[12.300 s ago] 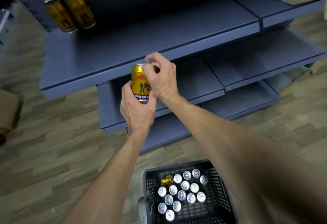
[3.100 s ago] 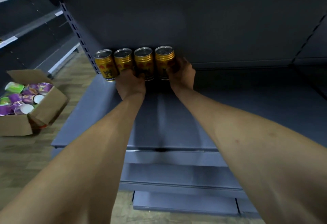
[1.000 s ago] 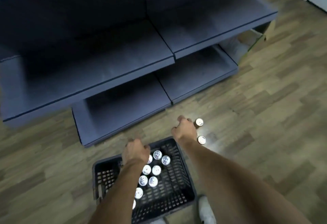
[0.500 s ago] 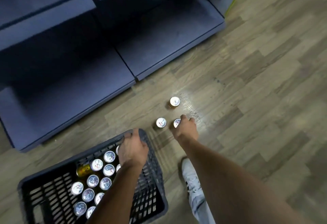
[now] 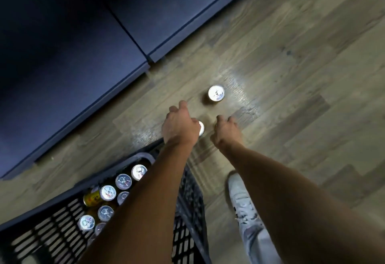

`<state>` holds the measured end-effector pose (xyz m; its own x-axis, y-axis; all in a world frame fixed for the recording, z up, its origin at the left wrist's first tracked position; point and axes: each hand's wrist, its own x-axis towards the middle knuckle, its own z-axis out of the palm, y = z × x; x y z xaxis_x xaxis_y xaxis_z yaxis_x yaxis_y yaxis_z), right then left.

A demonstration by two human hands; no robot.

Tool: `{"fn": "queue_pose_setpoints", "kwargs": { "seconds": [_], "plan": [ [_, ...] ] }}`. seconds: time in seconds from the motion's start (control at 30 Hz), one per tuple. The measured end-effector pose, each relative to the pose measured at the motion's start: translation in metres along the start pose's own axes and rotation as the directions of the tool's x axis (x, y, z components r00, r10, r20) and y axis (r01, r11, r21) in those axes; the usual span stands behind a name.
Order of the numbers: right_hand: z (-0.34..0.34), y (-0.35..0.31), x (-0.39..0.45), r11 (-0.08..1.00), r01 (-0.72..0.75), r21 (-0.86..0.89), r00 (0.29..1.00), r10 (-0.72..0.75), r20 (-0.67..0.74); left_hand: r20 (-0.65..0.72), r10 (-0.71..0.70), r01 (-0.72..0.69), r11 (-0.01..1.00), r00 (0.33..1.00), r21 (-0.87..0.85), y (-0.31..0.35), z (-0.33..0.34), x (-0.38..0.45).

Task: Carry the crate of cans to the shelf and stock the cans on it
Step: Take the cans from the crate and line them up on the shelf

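Having swung your left hand [image 5: 180,125] out of the crate [image 5: 188,188], you now curl both hands round floor cans, right hand [image 5: 226,131] too, third can [image 5: 216,93] waiting, shelving resumes next.

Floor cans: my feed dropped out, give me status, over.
Left hand reaching over a floor can, grip hidden. Right hand curled over another, can unseen. Third can stands free beyond. Crate beside, cans left inside.
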<state>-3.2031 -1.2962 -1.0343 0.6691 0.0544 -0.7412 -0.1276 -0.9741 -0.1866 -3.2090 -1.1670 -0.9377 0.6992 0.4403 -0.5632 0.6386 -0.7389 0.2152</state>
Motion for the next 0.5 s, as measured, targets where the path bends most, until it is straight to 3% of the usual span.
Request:
{"fn": "queue_pose_setpoints", "kwargs": {
  "seconds": [0.17, 0.33, 0.5],
  "plan": [
    [0.046, -0.001, 0.02, 0.986, -0.049, -0.157, 0.999, 0.049, 0.001, 0.052, 0.041, -0.04, 0.999, 0.998, -0.022, -0.016, 0.035, 0.008],
    [0.045, 0.003, 0.031, 0.991, 0.006, -0.133, 0.993, -0.021, -0.113, 0.086, 0.022, -0.017, 0.998, 0.996, -0.065, -0.027, 0.044, 0.022],
    [0.01, 0.005, 0.009, 0.993, -0.056, -0.105, 0.992, 0.044, -0.12, 0.076, 0.049, -0.042, 0.994, 0.996, -0.097, -0.016, 0.02, 0.007]
  ]
}}
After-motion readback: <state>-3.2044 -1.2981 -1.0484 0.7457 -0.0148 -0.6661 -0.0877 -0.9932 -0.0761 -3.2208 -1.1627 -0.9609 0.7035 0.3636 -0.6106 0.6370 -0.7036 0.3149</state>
